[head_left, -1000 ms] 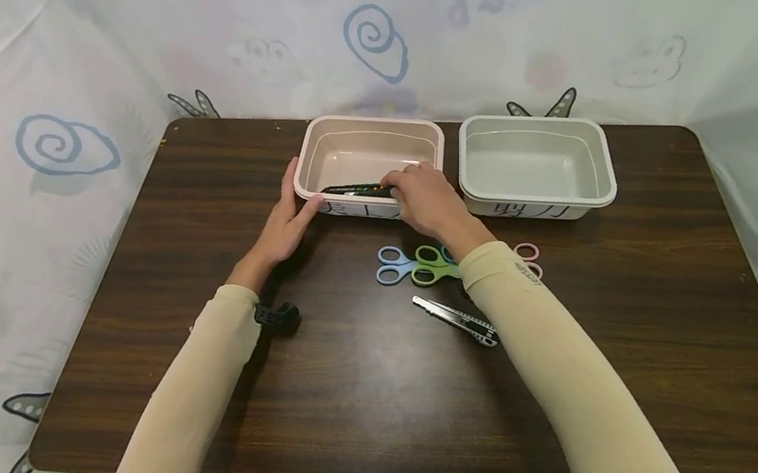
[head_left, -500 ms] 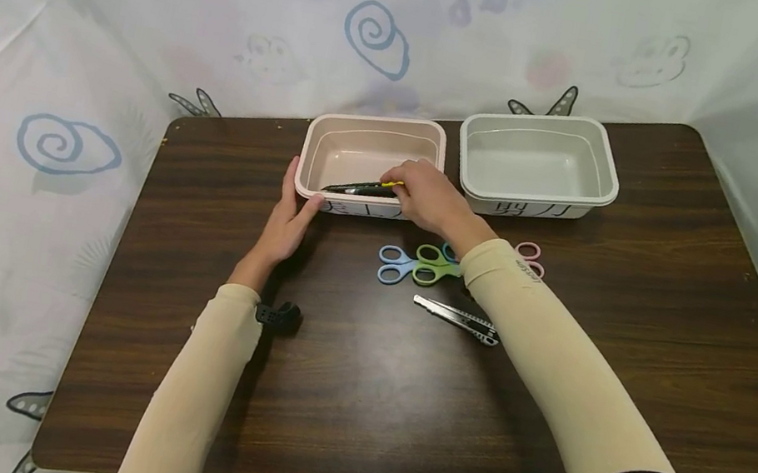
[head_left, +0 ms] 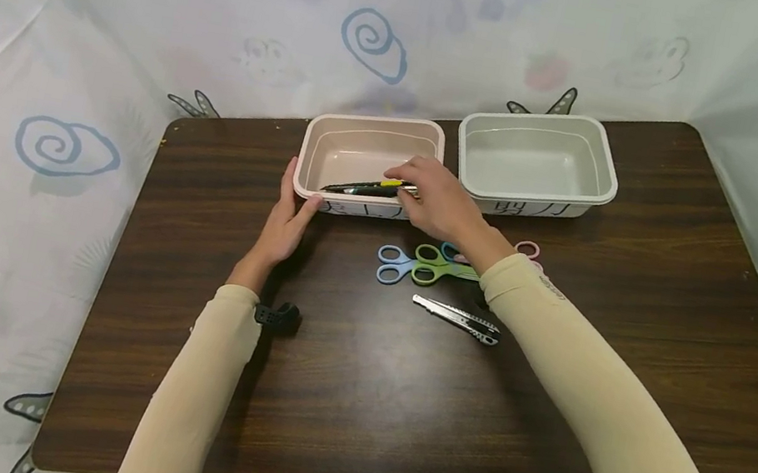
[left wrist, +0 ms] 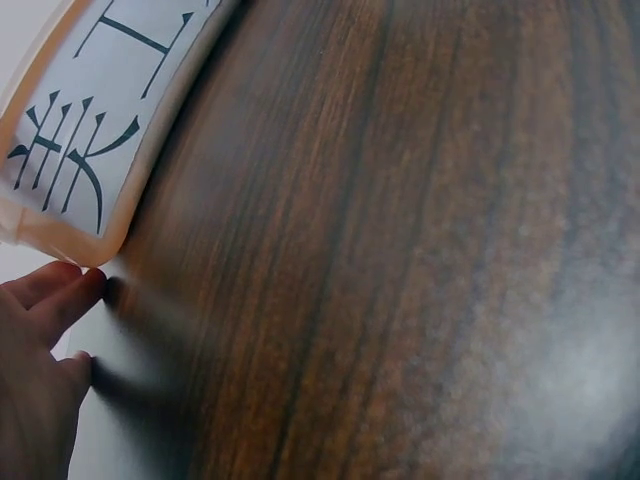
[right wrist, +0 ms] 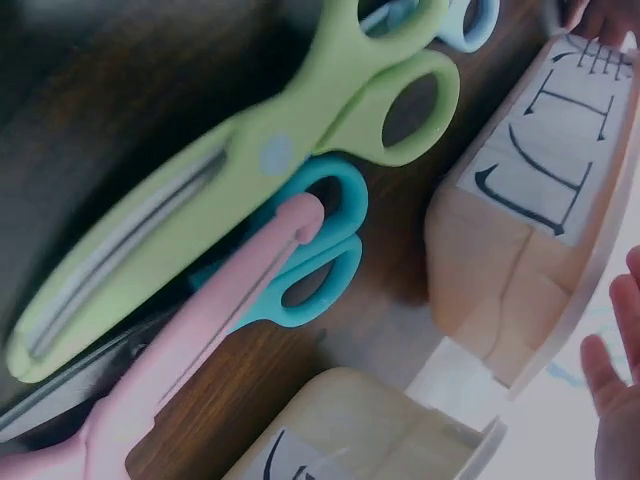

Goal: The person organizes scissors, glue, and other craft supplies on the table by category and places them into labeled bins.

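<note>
A pale pink plastic box (head_left: pixel 378 121) with a white label stands at the back of the table. My left hand (head_left: pixel 281 229) touches its front left corner, fingers straight along the side and thumb at the front rim. Black and yellow utility knives (head_left: pixel 360 188) lie inside along the front wall. My right hand (head_left: pixel 442 201) hovers over the box's front right part, its fingertips just beyond the knives' right ends. In the right wrist view, the fingers of that hand (right wrist: pixel 622 400) are extended with nothing between them.
A pale grey box (head_left: pixel 536 163) stands right of the pink one. In front lie light blue scissors (head_left: pixel 395 266), green scissors (head_left: pixel 445 268), teal scissors (right wrist: pixel 315 240), pink scissors (head_left: pixel 527 250) and a silver utility knife (head_left: pixel 456 318). A patterned curtain (head_left: pixel 251 11) hangs behind the table.
My right hand has let go of the utility knife in the pink box and shifted slightly right, uncovering its yellow part. My left hand stays at the box corner.
</note>
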A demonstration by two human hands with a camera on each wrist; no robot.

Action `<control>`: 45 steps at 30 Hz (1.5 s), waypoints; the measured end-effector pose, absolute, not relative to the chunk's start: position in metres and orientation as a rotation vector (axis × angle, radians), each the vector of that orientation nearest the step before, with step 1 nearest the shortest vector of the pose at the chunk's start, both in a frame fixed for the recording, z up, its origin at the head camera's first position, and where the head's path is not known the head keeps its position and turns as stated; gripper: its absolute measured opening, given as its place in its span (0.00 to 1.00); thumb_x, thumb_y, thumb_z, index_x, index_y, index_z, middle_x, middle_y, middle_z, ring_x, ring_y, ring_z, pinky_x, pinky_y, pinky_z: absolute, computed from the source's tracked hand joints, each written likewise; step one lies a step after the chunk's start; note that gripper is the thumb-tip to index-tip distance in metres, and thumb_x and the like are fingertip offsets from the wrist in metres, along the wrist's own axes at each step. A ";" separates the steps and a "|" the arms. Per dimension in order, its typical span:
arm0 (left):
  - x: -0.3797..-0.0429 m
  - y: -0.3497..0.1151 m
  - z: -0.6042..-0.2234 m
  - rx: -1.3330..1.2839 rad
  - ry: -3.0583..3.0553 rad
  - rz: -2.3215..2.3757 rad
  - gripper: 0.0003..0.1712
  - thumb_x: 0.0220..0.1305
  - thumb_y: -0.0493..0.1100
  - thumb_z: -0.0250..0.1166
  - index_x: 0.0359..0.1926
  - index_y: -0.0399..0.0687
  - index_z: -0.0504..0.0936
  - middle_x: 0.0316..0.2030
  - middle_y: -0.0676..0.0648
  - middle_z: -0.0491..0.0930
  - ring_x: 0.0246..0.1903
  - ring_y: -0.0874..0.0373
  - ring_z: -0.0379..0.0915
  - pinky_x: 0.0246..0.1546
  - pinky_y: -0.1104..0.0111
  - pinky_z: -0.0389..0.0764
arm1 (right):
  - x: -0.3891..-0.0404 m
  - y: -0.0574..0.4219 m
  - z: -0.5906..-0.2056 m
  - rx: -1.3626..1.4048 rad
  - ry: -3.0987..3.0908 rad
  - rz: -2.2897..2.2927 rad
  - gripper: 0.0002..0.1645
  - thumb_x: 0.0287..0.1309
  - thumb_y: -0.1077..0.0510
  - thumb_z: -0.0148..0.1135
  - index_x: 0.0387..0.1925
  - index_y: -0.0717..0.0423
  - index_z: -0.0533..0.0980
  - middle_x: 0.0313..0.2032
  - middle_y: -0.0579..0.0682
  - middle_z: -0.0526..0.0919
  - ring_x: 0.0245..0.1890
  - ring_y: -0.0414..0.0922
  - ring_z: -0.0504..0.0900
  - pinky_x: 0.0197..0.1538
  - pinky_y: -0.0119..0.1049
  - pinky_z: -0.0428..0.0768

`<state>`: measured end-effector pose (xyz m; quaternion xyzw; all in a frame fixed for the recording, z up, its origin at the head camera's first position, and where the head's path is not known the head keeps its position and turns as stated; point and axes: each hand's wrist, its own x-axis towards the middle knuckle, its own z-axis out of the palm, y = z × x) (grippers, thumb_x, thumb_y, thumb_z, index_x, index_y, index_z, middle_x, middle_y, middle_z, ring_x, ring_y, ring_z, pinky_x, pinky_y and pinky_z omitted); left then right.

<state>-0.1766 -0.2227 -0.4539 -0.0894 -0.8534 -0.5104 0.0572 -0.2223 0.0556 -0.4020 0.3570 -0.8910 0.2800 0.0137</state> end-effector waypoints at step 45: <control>-0.178 -0.224 -0.457 -0.287 -2.589 -1.548 0.43 0.74 0.41 0.55 0.78 0.46 0.39 0.74 0.36 0.51 0.71 0.45 0.51 0.69 0.53 0.51 | -0.097 0.148 -0.446 1.163 -3.136 0.502 0.33 0.49 0.47 0.75 0.58 0.48 0.79 0.35 0.43 0.72 0.31 0.40 0.70 0.26 0.38 0.68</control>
